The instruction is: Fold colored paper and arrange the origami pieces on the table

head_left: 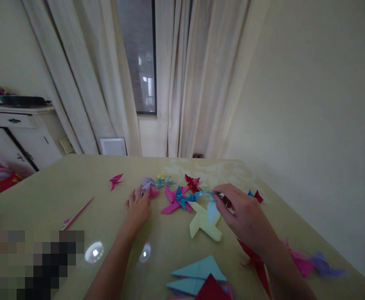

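Glossy olive-yellow counter (60,187) beneath. Left hand (138,209) laid flat, released, fingertips at purple folded-paper flower (147,184). Right hand (246,213) pinching light-blue folded-paper strip (212,209): just left of its fingertips, long axis toward wearer, over pale-yellow folded-paper plane (203,225), much nearer right than left.

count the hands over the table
2. The left hand lies flat on the table beside a purple paper flower; the right hand pinches a light blue paper piece. No other hands show.
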The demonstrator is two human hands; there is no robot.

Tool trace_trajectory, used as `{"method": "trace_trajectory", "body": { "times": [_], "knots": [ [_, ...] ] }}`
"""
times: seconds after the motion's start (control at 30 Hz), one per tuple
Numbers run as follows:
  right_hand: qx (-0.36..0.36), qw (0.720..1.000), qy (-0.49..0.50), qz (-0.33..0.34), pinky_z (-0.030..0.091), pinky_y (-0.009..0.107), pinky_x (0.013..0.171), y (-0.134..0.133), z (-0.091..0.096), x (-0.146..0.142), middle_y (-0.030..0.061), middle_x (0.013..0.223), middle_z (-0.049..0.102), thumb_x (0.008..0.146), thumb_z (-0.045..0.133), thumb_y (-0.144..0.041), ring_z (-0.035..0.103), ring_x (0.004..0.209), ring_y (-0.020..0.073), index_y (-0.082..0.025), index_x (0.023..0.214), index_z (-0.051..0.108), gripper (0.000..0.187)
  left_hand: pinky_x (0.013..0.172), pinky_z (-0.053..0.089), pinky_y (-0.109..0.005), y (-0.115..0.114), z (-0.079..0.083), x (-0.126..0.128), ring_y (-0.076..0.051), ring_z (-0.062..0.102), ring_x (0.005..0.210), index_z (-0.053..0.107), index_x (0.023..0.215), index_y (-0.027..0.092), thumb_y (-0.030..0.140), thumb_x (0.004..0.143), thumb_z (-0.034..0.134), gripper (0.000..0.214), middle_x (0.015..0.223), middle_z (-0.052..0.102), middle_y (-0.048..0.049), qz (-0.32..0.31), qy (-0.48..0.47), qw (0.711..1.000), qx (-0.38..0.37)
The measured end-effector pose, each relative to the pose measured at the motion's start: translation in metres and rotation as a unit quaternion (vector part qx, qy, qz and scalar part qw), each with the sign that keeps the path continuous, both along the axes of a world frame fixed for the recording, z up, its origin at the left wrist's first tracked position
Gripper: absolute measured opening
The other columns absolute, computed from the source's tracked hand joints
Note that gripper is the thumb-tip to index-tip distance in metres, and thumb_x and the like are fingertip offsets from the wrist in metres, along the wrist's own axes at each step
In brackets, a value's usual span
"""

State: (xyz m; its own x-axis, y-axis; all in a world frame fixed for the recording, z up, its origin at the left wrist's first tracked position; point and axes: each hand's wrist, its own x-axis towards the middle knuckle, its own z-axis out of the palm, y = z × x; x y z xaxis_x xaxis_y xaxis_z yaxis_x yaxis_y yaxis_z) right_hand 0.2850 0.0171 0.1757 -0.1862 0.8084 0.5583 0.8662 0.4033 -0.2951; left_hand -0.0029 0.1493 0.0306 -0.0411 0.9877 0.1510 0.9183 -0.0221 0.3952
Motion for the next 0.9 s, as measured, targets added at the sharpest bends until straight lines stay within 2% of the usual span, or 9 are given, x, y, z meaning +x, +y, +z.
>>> {"method": "trace_trajectory", "body": {
  "times": [0.07, 0.17, 0.3, 0.37, 0.43, 0.57, 0.7, 0.8, 0.9],
  "knots": [
    [0.014, 1.000, 0.010, -0.011, 0.055, 0.030, 0.075, -0.003, 0.004, 0.005, 0.0042, 0.099, 0.075, 0.103, 0.053, -0.023, 0.073, 0.078, 0.0183, -0.023, 0.109, 0.066, 0.014, 0.111, 0.041, -0.064, 0.001, -0.007, -0.010, -0.044, 0.047, 0.143, 0.057, 0.148, 0.025, 0.020, 0.100, 0.047, 0.049, 0.161, 0.048, -0.0169, -0.013, 0.036, 0.999, -0.021],
    [0.031, 0.999, 0.021, -0.030, 0.055, 0.029, 0.071, -0.013, 0.013, 0.010, 0.0030, 0.091, 0.076, 0.103, 0.055, -0.026, 0.073, 0.072, 0.0181, -0.024, 0.110, 0.066, 0.013, 0.102, 0.050, -0.053, 0.006, -0.005, -0.021, -0.040, 0.060, 0.127, 0.066, 0.133, 0.021, 0.025, 0.100, 0.050, 0.037, 0.145, 0.060, -0.0174, -0.038, 0.082, 0.995, -0.033],
    [0.079, 0.993, 0.050, -0.065, 0.057, 0.028, 0.068, -0.036, 0.030, 0.018, 0.0019, 0.082, 0.074, 0.102, 0.058, -0.030, 0.071, 0.068, 0.0184, -0.025, 0.106, 0.066, 0.011, 0.096, 0.050, -0.039, 0.014, 0.002, -0.030, -0.029, 0.069, 0.110, 0.073, 0.106, 0.019, 0.017, 0.098, 0.049, 0.026, 0.120, 0.070, -0.0139, -0.071, 0.122, 0.989, -0.040],
    [0.110, 0.988, 0.059, -0.091, 0.057, 0.029, 0.068, -0.048, 0.035, 0.028, 0.0032, 0.086, 0.074, 0.101, 0.059, -0.031, 0.070, 0.070, 0.0185, -0.025, 0.105, 0.068, 0.011, 0.092, 0.050, -0.036, 0.017, 0.004, -0.032, -0.027, 0.071, 0.105, 0.073, 0.101, 0.020, 0.014, 0.096, 0.050, 0.024, 0.114, 0.071, -0.0128, -0.083, 0.131, 0.987, -0.044],
    [0.108, 0.987, 0.050, -0.109, 0.057, 0.029, 0.067, -0.057, 0.034, 0.043, 0.0050, 0.091, 0.074, 0.101, 0.059, -0.031, 0.070, 0.072, 0.0186, -0.024, 0.103, 0.069, 0.013, 0.088, 0.050, -0.034, 0.019, 0.005, -0.033, -0.027, 0.071, 0.104, 0.072, 0.099, 0.019, 0.012, 0.093, 0.053, 0.021, 0.110, 0.073, -0.0130, -0.093, 0.134, 0.985, -0.050],
    [-0.011, 0.990, -0.010, -0.142, 0.054, 0.031, 0.069, -0.066, 0.012, 0.089, 0.0058, 0.093, 0.074, 0.099, 0.057, -0.031, 0.070, 0.073, 0.0199, -0.022, 0.100, 0.072, 0.018, 0.084, 0.049, -0.031, 0.019, 0.009, -0.033, -0.026, 0.072, 0.100, 0.070, 0.091, 0.020, 0.010, 0.085, 0.060, 0.016, 0.103, 0.075, -0.0114, -0.112, 0.123, 0.985, -0.055],
    [-0.165, 0.965, -0.058, -0.196, 0.052, 0.032, 0.077, -0.060, -0.022, 0.127, 0.0066, 0.095, 0.078, 0.097, 0.056, -0.024, 0.073, 0.081, 0.0215, -0.020, 0.098, 0.074, 0.018, 0.077, 0.048, -0.032, 0.016, 0.023, -0.034, -0.029, 0.072, 0.092, 0.068, 0.078, 0.020, 0.014, 0.079, 0.064, 0.007, 0.091, 0.076, -0.0107, -0.130, 0.085, 0.987, -0.050],
    [-0.231, 0.949, -0.072, -0.202, 0.051, 0.030, 0.077, -0.053, -0.040, 0.133, 0.0058, 0.092, 0.080, 0.092, 0.062, -0.017, 0.074, 0.085, 0.0213, -0.020, 0.091, 0.075, 0.014, 0.072, 0.046, -0.031, 0.012, 0.041, -0.030, -0.028, 0.071, 0.086, 0.068, 0.075, 0.022, 0.025, 0.082, 0.067, 0.008, 0.084, 0.076, -0.0083, -0.157, 0.032, 0.986, -0.039],
    [-0.242, 0.941, -0.088, -0.218, 0.049, 0.031, 0.071, -0.046, -0.040, 0.119, 0.0067, 0.081, 0.078, 0.086, 0.068, -0.014, 0.073, 0.079, 0.0240, -0.020, 0.078, 0.075, 0.012, 0.067, 0.045, -0.028, 0.003, 0.063, -0.020, -0.024, 0.070, 0.077, 0.071, 0.078, 0.023, 0.044, 0.088, 0.064, 0.024, 0.079, 0.076, -0.0038, -0.208, -0.045, 0.977, -0.025]
  ]
}}
